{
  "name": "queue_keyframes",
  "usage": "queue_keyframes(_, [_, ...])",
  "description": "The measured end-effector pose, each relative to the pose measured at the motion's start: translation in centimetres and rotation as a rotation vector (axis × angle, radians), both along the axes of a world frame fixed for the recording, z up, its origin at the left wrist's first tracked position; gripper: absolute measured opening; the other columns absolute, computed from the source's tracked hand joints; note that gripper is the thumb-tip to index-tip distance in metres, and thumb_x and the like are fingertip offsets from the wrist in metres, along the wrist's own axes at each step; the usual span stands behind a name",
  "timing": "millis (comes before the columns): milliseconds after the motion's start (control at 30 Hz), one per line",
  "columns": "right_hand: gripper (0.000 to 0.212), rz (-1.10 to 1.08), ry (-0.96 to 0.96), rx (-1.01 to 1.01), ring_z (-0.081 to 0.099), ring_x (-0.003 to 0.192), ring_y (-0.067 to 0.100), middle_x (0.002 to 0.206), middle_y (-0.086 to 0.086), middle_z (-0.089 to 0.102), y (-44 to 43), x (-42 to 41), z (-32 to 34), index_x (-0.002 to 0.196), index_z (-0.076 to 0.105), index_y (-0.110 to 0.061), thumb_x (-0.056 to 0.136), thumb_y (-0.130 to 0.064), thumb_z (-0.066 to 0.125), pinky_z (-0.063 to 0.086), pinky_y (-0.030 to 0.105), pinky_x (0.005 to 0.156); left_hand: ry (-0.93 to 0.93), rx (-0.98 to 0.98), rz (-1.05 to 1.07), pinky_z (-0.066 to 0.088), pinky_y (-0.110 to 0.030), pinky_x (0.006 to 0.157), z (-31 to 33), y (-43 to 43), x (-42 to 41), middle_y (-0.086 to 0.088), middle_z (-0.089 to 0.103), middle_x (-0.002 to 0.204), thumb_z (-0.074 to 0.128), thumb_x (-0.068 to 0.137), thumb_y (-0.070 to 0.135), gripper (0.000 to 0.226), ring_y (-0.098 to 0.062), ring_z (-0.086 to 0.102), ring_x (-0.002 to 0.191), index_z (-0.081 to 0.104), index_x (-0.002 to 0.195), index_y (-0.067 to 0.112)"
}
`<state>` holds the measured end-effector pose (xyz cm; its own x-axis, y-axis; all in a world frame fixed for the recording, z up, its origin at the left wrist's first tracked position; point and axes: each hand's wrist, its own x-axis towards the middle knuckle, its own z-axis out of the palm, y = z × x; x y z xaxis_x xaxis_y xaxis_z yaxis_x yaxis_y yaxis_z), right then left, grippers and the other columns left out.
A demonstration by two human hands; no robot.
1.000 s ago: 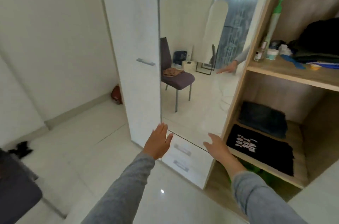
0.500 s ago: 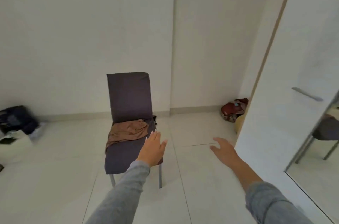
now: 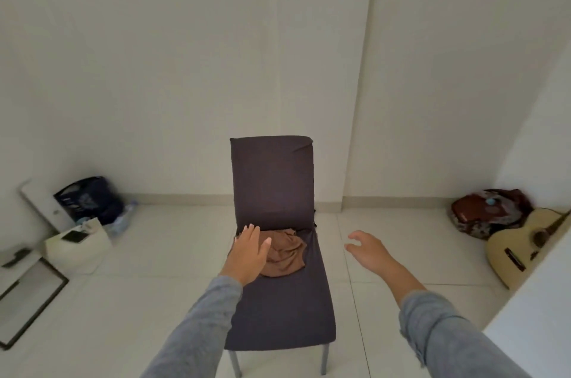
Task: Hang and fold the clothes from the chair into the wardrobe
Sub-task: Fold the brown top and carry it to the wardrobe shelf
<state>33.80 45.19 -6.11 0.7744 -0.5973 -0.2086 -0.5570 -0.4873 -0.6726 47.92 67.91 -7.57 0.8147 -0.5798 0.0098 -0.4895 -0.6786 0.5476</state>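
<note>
A dark purple chair (image 3: 273, 179) stands straight ahead against the white wall. A crumpled brown garment (image 3: 285, 252) lies at the back of its seat. My left hand (image 3: 248, 251) is stretched out flat over the garment's left side, fingers straight, holding nothing. My right hand (image 3: 367, 251) hovers over the floor to the right of the chair, fingers loosely curved and empty. The wardrobe shows only as a white panel (image 3: 531, 315) at the lower right.
A guitar (image 3: 522, 249) leans at the right by the wardrobe, with a red-brown bag (image 3: 488, 212) behind it. At the left stand a dark bag (image 3: 88, 201), a white box (image 3: 78, 243) and a framed panel (image 3: 27, 294) on the tiled floor.
The view has swung from the open wardrobe to the chair, which is now centred and closer. Both hands have reached forward, the left arriving over the brown garment.
</note>
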Motion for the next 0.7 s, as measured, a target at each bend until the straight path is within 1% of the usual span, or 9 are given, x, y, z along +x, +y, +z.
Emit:
queue_keyframes(133, [0.038,0.008,0.014,0.004,0.047,0.123,0.024,0.136,0.011,0.049,-1.7,6.2,-0.4,0.129,0.050,-0.008,0.093,-0.022,0.052,0.035,0.025,0.096,0.007,0.017,0.013,0.012,-0.032,0.118,-0.9,-1.1,5.7,-0.004,0.017,0.157,0.028,0.100,0.041,0.057,-0.016,0.012,0.145,0.021,0.149,0.011])
queue_keyframes(233, [0.039,0.031,0.062,0.015,0.046,0.124,0.024,0.136,0.010,0.048,-2.4,9.7,-1.5,0.130,0.049,-0.009,0.094,-0.023,0.052,0.035,0.026,0.097,0.068,0.056,0.026,0.012,-0.033,0.118,-2.5,-1.9,9.5,-0.003,0.017,0.157,0.027,0.100,0.042,0.057,-0.016,0.011,0.145,0.021,0.149,0.014])
queue_keyframes(300, [0.038,0.012,0.065,0.025,0.045,0.125,0.023,0.138,0.009,0.047,-3.4,11.6,-2.1,0.130,0.049,-0.010,0.094,-0.023,0.051,0.034,0.025,0.097,0.089,0.072,0.018,0.013,-0.033,0.118,-3.1,-2.9,12.0,-0.004,0.017,0.157,0.028,0.100,0.042,0.058,-0.017,0.011,0.145,0.021,0.149,0.012])
queue_keyframes(367, [0.038,-0.017,0.067,0.034,0.044,0.126,0.023,0.139,0.008,0.046,-4.4,13.2,-2.7,0.130,0.049,-0.010,0.094,-0.022,0.051,0.033,0.024,0.098,0.096,0.091,-0.012,0.010,-0.032,0.118,-3.3,-4.4,14.1,-0.006,0.014,0.158,0.029,0.101,0.039,0.058,-0.018,0.008,0.146,0.019,0.149,0.007])
queue_keyframes(500, [0.038,-0.133,0.053,0.071,0.046,0.126,0.023,0.137,0.009,0.049,-6.4,16.7,-4.4,0.130,0.050,-0.008,0.094,-0.020,0.053,0.033,0.026,0.100,0.078,0.129,-0.121,0.006,-0.035,0.119,-4.5,-8.4,19.9,-0.007,0.013,0.158,0.027,0.102,0.038,0.057,-0.018,0.005,0.146,0.019,0.149,0.007])
queue_keyframes(567, [0.037,-0.219,0.056,0.103,0.046,0.126,0.022,0.136,0.009,0.050,-7.0,18.8,-6.0,0.129,0.050,-0.007,0.094,-0.019,0.053,0.033,0.025,0.100,0.091,0.167,-0.200,0.003,-0.035,0.118,-6.0,-10.3,23.5,-0.007,0.013,0.158,0.026,0.102,0.038,0.057,-0.018,0.005,0.146,0.018,0.149,0.006])
queue_keyframes(700, [0.035,-0.367,0.070,0.182,0.047,0.124,0.022,0.134,0.010,0.052,-6.8,22.0,-9.1,0.126,0.052,-0.006,0.093,-0.017,0.053,0.034,0.022,0.094,0.121,0.224,-0.339,0.002,-0.034,0.117,-8.7,-12.4,28.3,-0.006,0.014,0.158,0.026,0.102,0.039,0.058,-0.017,0.005,0.146,0.018,0.149,0.007])
